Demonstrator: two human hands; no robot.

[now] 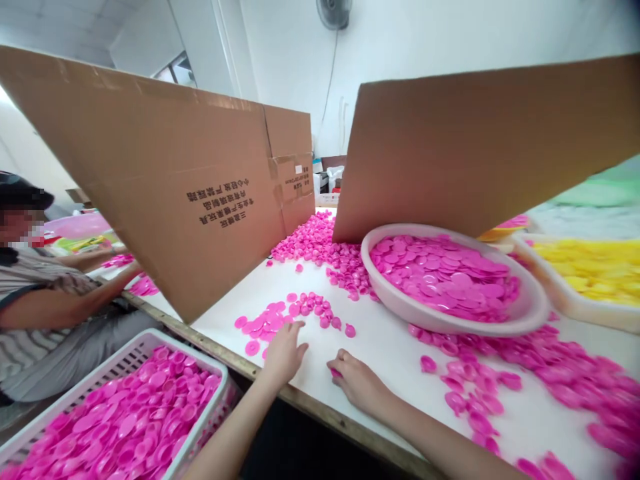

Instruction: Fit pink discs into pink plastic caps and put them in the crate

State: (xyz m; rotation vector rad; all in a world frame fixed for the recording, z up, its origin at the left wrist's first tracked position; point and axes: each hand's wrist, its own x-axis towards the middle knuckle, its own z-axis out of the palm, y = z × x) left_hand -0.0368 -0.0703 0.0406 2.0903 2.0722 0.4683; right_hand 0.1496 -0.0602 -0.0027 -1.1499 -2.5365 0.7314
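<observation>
My left hand (284,350) rests near the table's front edge, fingers stretched toward a small cluster of flat pink plastic discs (285,315); nothing is in it. My right hand (356,379) lies beside it, fingers curled over a pink piece (335,373) pinched at the fingertips. More pink discs (475,393) are strewn to the right of my right hand.
A white oval basin (400,307) full of pink discs tilts on the table. A white basket (140,350) of pink pieces sits at lower left. Upright cardboard sheets (190,193) wall the table. A tray of yellow pieces (590,270) is at right. Another person (45,300) works at left.
</observation>
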